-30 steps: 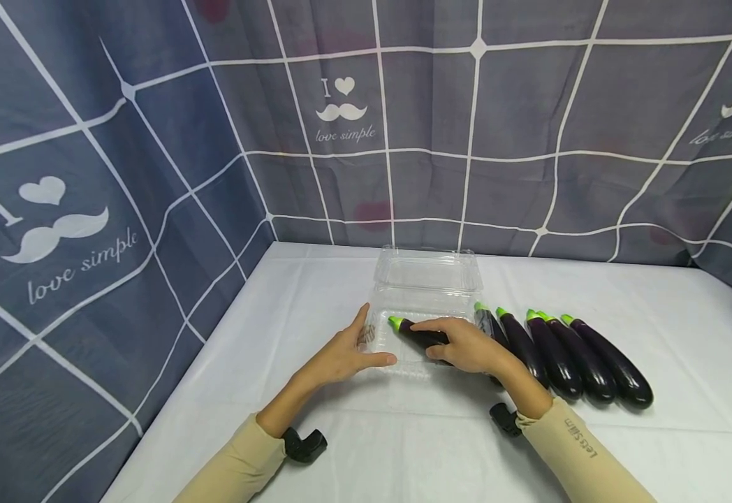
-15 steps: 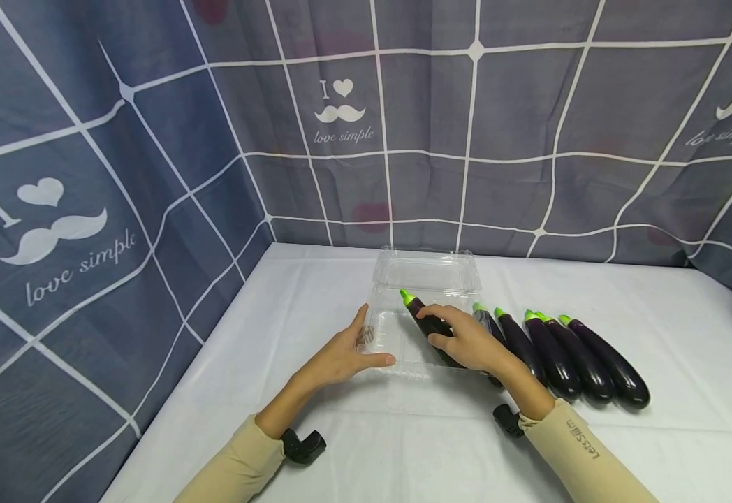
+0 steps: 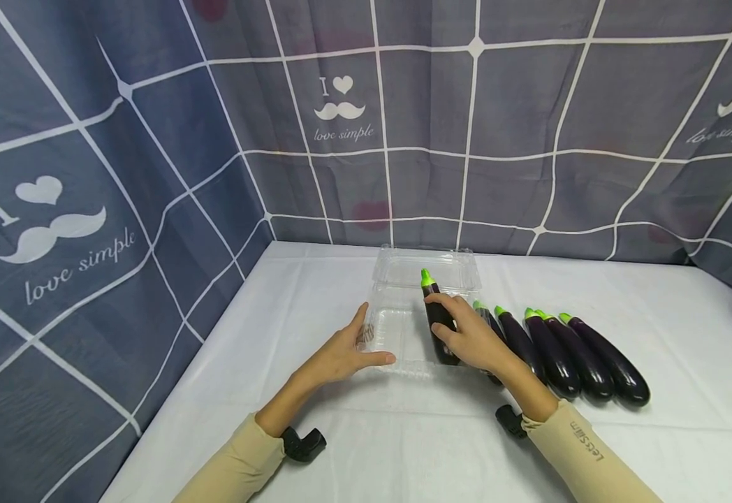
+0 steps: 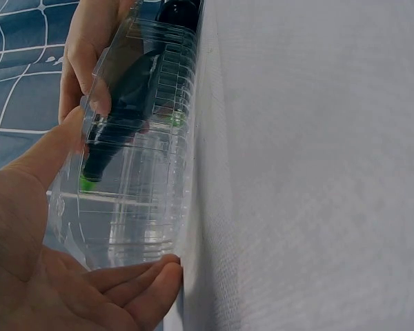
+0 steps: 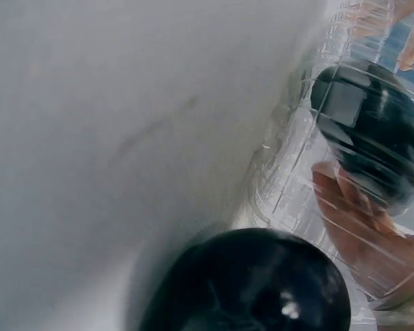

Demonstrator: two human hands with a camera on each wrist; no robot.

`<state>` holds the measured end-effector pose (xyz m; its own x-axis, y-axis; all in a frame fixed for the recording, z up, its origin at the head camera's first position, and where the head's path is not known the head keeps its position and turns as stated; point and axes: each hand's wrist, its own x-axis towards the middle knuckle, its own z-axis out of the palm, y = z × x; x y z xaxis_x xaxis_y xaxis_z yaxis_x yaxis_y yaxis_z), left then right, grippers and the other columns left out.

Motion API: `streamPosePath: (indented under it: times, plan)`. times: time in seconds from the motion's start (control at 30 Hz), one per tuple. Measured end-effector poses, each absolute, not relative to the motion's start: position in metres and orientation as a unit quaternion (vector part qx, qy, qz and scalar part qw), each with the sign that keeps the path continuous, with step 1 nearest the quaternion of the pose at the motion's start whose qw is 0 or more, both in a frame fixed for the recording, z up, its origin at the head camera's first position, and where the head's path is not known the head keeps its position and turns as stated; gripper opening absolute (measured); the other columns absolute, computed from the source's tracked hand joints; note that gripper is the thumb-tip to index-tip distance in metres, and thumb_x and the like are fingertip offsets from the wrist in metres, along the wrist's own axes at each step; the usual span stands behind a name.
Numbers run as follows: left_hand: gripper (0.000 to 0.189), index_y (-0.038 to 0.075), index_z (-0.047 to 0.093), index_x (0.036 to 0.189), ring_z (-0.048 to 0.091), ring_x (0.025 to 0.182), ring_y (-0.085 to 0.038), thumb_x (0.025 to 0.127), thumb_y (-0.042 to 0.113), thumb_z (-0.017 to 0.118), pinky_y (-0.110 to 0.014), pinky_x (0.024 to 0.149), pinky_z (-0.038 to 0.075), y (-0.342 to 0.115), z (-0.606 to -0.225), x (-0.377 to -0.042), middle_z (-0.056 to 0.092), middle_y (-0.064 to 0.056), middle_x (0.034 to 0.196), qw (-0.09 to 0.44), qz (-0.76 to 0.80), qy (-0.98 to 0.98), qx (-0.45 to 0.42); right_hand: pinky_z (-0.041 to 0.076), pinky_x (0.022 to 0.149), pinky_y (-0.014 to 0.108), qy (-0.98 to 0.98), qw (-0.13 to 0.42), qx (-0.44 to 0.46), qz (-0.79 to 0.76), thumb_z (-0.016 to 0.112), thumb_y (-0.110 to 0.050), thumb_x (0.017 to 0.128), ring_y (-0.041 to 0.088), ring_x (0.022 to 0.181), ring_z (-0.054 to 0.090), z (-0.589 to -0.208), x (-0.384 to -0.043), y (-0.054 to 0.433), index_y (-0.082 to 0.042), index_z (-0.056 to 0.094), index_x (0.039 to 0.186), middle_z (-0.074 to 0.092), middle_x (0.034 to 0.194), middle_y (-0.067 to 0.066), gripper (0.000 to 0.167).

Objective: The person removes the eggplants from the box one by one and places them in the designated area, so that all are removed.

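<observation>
A clear plastic clamshell box lies on the white table with its lid folded back. My right hand grips a dark purple eggplant with a green stem, fingers on one side and thumb on the other. The eggplant is over the right half of the tray, stem pointing away. In the left wrist view it shows through the clear wall. My left hand spreads at the tray's left end. Its thumb touches the near side and its fingers lie along the other, all fairly straight.
Several more eggplants lie side by side right of the box, stems pointing away. The nearest is partly hidden by the right hand. A grey checked curtain hangs behind the white table.
My right hand has turned the eggplant from a slant toward lengthwise, its stem swinging away and to the right. The left hand and the box have stayed put.
</observation>
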<state>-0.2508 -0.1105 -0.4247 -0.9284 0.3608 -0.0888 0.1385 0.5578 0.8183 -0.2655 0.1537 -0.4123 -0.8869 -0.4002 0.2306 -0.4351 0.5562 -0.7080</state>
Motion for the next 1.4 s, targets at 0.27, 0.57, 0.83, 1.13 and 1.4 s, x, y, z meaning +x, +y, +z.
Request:
streamPosePath:
  times: [0.27, 0.57, 0.83, 1.13, 1.4]
  plan:
    - [0.116, 0.01, 0.002, 0.16, 0.029, 0.143, -0.028, 0.082, 0.046, 0.079, -0.049, 0.112, 0.027, -0.11, -0.424, -0.252, 0.032, -0.022, 0.155, 0.123, 0.451, 0.872, 0.143, 0.048, 0.085, 0.051, -0.875, 0.033, 0.224, 0.428, 0.062, -0.016, 0.099, 0.036, 0.11, 0.056, -0.412, -0.265, 0.154, -0.013, 0.049, 0.142, 0.05, 0.139, 0.016, 0.046]
    - [0.12, 0.01, 0.002, 0.16, 0.03, 0.142, -0.026, 0.078, 0.054, 0.079, -0.048, 0.112, 0.027, -0.112, -0.423, -0.251, 0.033, -0.021, 0.154, 0.12, 0.445, 0.876, 0.142, 0.051, 0.075, 0.044, -0.862, 0.05, 0.205, 0.462, 0.067, -0.02, 0.096, 0.038, 0.106, 0.058, -0.413, -0.264, 0.156, -0.013, 0.052, 0.14, 0.053, 0.134, 0.018, 0.046]
    - [0.119, 0.012, 0.003, 0.16, 0.029, 0.142, -0.026, 0.079, 0.051, 0.08, -0.048, 0.113, 0.027, -0.112, -0.423, -0.251, 0.032, -0.02, 0.155, 0.118, 0.442, 0.879, 0.137, 0.052, 0.075, 0.044, -0.851, 0.042, 0.198, 0.485, 0.066, -0.021, 0.097, 0.04, 0.11, 0.058, -0.407, -0.265, 0.158, -0.015, 0.052, 0.14, 0.055, 0.134, 0.017, 0.045]
    - [0.12, 0.012, 0.003, 0.16, 0.03, 0.142, -0.027, 0.078, 0.053, 0.08, -0.049, 0.112, 0.028, -0.111, -0.423, -0.252, 0.033, -0.021, 0.154, 0.121, 0.442, 0.878, 0.137, 0.055, 0.075, 0.045, -0.85, 0.063, 0.181, 0.491, 0.067, -0.015, 0.094, 0.041, 0.111, 0.059, -0.392, -0.261, 0.161, -0.012, 0.053, 0.138, 0.05, 0.127, 0.019, 0.047]
    - [0.118, 0.014, 0.001, 0.16, 0.027, 0.144, -0.026, 0.079, 0.051, 0.079, -0.05, 0.112, 0.027, -0.112, -0.424, -0.252, 0.029, -0.019, 0.156, 0.123, 0.439, 0.88, 0.136, 0.054, 0.076, 0.043, -0.848, 0.064, 0.178, 0.494, 0.067, -0.012, 0.093, 0.039, 0.11, 0.059, -0.382, -0.251, 0.169, -0.01, 0.053, 0.137, 0.05, 0.126, 0.018, 0.046]
